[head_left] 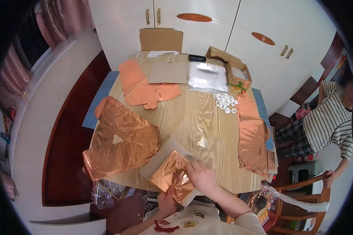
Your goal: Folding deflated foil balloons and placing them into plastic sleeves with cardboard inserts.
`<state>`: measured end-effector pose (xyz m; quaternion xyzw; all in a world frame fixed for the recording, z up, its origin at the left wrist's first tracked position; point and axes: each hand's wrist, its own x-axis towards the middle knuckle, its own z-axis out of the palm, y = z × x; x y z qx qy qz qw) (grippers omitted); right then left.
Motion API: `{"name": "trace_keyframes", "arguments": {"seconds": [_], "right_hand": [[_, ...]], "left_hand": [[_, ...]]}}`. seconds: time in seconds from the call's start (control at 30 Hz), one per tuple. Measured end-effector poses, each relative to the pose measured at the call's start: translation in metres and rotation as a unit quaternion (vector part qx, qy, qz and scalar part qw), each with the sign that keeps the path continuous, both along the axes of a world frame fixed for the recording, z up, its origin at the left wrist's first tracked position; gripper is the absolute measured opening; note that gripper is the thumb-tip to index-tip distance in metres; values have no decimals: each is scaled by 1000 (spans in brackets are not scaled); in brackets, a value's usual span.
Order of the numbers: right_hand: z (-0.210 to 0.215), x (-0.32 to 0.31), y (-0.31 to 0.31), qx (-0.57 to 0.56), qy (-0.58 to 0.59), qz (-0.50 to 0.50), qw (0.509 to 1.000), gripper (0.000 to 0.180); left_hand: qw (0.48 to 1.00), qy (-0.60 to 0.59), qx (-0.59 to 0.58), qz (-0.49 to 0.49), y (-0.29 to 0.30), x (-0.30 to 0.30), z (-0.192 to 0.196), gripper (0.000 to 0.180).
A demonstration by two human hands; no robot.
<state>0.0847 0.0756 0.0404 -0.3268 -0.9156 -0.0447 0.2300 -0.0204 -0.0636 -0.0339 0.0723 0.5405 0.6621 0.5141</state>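
A folded rose-gold foil balloon [171, 172] lies at the near edge of the wooden table [200, 117], resting on a grey card sheet [161, 154]. My left hand [166, 201] grips the balloon's near corner from below the table edge. My right hand [202, 176] presses on the balloon's right side, fingers closed over the foil. A clear plastic sleeve [198, 137] lies just beyond my right hand.
A large flat foil balloon [119, 139] lies to the left, others [145, 84] at the far left and right edge [255, 135]. White ribbon coils [224, 102], plastic packets [208, 76], cardboard boxes [237, 72] sit further back. A person in a striped shirt [333, 117] stands right, near a wooden chair [302, 196].
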Motion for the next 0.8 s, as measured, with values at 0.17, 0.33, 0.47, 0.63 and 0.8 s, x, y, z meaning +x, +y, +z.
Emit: {"name": "trace_keyframes", "arguments": {"seconds": [0.17,0.33,0.47,0.63,0.8], "right_hand": [[0,2,-15,-72,-3,4,997,17],[-19,37,-41,-162,368,-38,915,55],[-61,49,-92,-581,652,48,485,76],[-73,34,-99,-580,529,143,602,67],[-90,18,-104,-489,526,60,693,73]], "left_hand": [[1000,-16,3,-16,-7,-1,-9,32],[989,-140,52,4,-20,-11,13,24],[973,-223,42,-26,-28,-19,16,26],[974,-226,-3,-6,-16,-7,39,27],[979,-204,-26,-14,-19,-2,32,23]]}}
